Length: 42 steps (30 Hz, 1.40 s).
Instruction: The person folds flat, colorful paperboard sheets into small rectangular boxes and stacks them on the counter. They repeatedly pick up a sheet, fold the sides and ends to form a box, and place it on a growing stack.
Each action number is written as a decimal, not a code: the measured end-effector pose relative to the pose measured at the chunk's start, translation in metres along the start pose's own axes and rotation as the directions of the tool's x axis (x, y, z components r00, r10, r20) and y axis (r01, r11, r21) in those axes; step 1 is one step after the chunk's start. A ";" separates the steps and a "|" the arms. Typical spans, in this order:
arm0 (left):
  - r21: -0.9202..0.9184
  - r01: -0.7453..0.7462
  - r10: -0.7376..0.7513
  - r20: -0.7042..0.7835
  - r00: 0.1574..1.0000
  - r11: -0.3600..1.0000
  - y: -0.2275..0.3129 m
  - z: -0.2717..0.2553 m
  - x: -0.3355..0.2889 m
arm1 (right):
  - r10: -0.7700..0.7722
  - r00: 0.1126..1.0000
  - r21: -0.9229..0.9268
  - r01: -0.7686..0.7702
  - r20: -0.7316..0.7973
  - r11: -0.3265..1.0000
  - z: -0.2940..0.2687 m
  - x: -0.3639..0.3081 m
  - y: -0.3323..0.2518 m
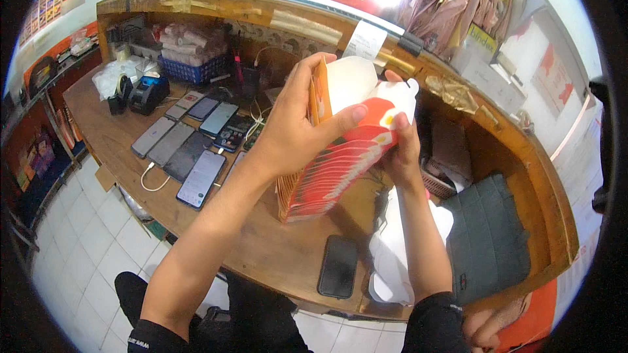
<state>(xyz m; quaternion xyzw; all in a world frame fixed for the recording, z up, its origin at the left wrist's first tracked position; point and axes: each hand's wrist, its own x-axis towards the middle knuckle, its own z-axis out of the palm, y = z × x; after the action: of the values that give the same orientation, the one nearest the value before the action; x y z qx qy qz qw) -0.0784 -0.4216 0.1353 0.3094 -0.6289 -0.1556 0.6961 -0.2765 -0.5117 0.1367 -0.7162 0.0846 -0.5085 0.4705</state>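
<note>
A thick stack of nested red, orange and white paper food boxes [333,173] is held above the wooden table, tilted, white insides facing up. My left hand [302,114] is wrapped round its left side, the thumb lying across the red front. On the right side my right hand [404,147] grips the stack near its white flaps, its thumb on the red face and the other fingers mostly hidden behind. Beneath my right forearm lie white box-like pieces [387,252], partly covered by the arm. Left of them, a black phone [338,266] rests flat near the table's front edge.
Several phones, one a lit phone [200,180] with a white cable, lie on the table's left. Behind them stand a small black printer [149,93] and a blue basket [190,69]. A dark folded cloth or bag [487,235] lies right. Another person's skin shows at lower right.
</note>
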 end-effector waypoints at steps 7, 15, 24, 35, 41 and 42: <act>0.231 -0.138 0.157 -0.068 0.985 0.963 -0.012 -0.003 -0.011 | -0.098 0.994 -0.042 0.100 0.039 0.994 0.008 -0.003 0.009; -0.101 -0.069 0.063 -0.063 0.996 0.992 -0.021 0.006 -0.020 | -0.020 0.998 0.038 0.022 -0.051 0.999 0.030 -0.007 0.012; 0.060 -0.015 0.017 -0.024 1.000 0.998 -0.028 -0.019 -0.037 | -0.013 0.999 -0.242 0.021 0.034 0.970 -0.034 -0.060 -0.003; 0.194 0.401 -0.427 0.121 0.896 0.895 -0.083 -0.039 -0.153 | 0.751 0.653 -0.887 -0.401 -0.101 0.229 -0.083 -0.294 -0.067; 0.073 0.521 -0.524 0.211 0.825 0.851 -0.094 -0.047 -0.142 | 0.694 0.720 -0.951 -0.210 0.005 0.225 -0.078 -0.290 -0.084; 0.129 0.476 -0.493 0.198 0.847 0.870 -0.091 -0.046 -0.145 | 0.690 0.723 -0.961 -0.161 0.039 0.223 -0.077 -0.291 -0.086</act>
<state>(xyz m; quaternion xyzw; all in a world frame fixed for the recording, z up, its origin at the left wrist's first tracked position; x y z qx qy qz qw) -0.0407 -0.3924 -0.0356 0.4643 -0.6102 -0.3365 0.5467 -0.5064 -0.3355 0.0163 -0.8912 0.4369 -0.0264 0.1190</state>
